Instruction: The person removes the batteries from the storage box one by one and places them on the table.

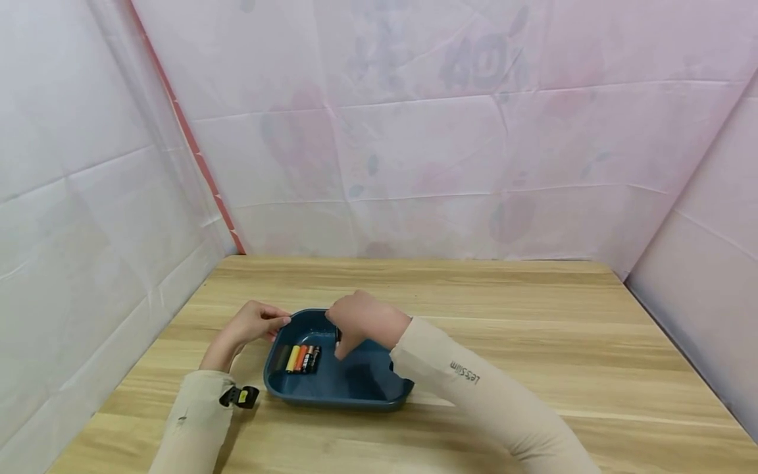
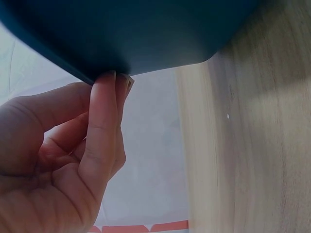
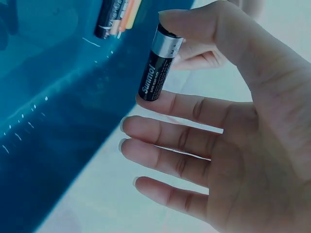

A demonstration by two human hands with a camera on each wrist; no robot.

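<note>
A light wooden table (image 1: pixel 503 329) with a streaked grain fills the lower part of the head view. Pale pink sheeting (image 1: pixel 450 131) with faint floral print and fold creases hangs behind it and along both sides. A red strip (image 1: pixel 195 151) runs diagonally down the left corner. Light is soft and even.

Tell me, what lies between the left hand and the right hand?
In the head view, the tray's near-left part with a row of batteries lies between left hand and right hand.
</note>
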